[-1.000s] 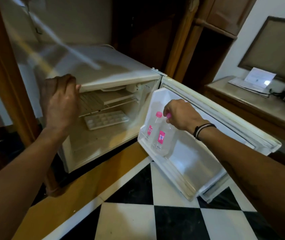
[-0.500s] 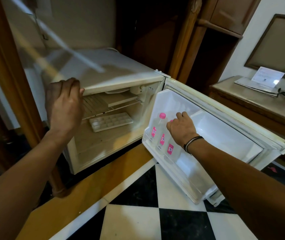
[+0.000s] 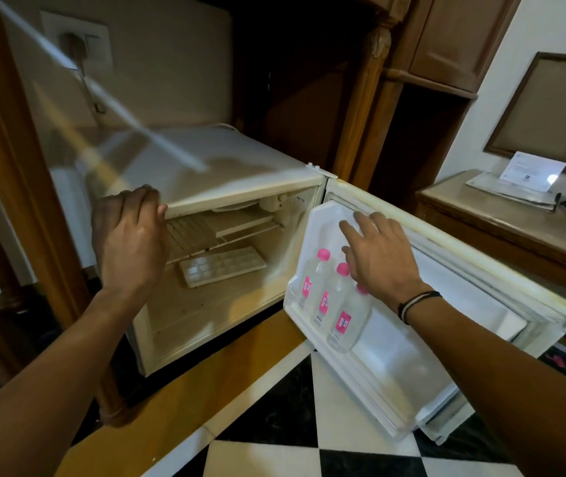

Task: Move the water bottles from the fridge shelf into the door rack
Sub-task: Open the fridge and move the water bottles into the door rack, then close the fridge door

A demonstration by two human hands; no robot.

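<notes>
Three clear water bottles with pink caps and pink labels stand side by side in the door rack: the left bottle, the middle bottle and the right bottle. My right hand hovers just above their caps with fingers spread, holding nothing. My left hand rests on the top front edge of the small white fridge, fingers curled over the rim. The fridge shelf shows no bottles.
An ice cube tray lies inside the fridge. The open door swings out to the right. A wooden side table with papers stands at far right. Checkered floor tiles lie below.
My right hand has let go of the third bottle and lifted above the caps with fingers spread. The left hand stays on the fridge top.
</notes>
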